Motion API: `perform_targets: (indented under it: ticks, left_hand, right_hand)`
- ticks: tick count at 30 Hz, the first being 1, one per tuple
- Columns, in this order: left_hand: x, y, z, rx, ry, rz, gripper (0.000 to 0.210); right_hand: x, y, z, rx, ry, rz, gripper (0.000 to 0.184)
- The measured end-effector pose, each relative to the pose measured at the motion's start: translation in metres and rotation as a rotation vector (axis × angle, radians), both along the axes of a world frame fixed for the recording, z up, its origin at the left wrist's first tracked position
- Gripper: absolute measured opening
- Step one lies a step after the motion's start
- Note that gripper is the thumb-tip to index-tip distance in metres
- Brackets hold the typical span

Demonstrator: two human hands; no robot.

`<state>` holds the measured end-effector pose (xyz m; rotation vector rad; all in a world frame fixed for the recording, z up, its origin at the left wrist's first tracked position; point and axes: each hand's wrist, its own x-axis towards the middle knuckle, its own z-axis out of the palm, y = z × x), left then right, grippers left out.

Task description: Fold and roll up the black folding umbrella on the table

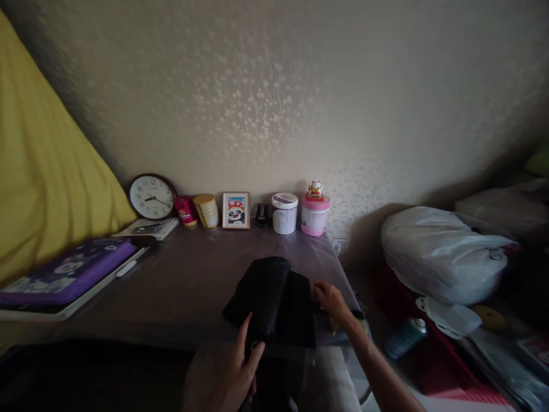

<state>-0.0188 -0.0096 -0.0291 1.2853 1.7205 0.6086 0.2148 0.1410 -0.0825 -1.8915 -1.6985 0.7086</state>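
Note:
A black umbrella point(268, 292), its cloth folded and loose, lies across the front edge of the table. Its handle end points down toward me, with a small round button or ring near the thumb. My left hand point(242, 363) is closed around that end from below, thumb on top. At the right border of the cloth is my right hand point(328, 296), fingers curled into a pinch that seems to grip the fabric's edge. The fingertips are partly hidden, and the lower part of the umbrella is lost in shadow.
Along the wall on the table point(184, 274) stand a clock point(152, 195), a picture frame point(235, 210), a white tub point(285, 213) and a pink tub point(315, 216). A purple case point(72, 269) lies left. Right of the table are a white bag point(441, 252) and a spray can point(405, 337).

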Motion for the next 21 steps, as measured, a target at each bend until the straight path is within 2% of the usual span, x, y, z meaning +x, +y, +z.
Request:
perform_targets:
  ticks: [7,10,12,17,21]
  left_hand:
    - [-0.004,0.002,-0.004,-0.014,-0.095,0.008,0.062]
    - [-0.003,0.002,-0.009,-0.042,-0.074,0.021,0.062]
    - [-0.005,0.002,-0.011,-0.006,-0.015,0.040,0.059]
    - [-0.011,0.003,-0.024,0.173,0.148,0.055,0.051]
    - [-0.011,0.004,-0.035,0.200,0.096,0.052,0.051]
  right_hand:
    - [-0.010,0.009,-0.010,-0.086,0.232,-0.043,0.030]
    - [-0.014,0.012,-0.010,-0.073,0.285,-0.076,0.031]
    - [-0.016,0.014,-0.011,-0.064,0.294,-0.091,0.031]
    - [-0.023,0.020,-0.016,0.014,0.252,-0.107,0.031]
    - [-0.027,0.021,-0.017,0.137,0.204,-0.111,0.029]
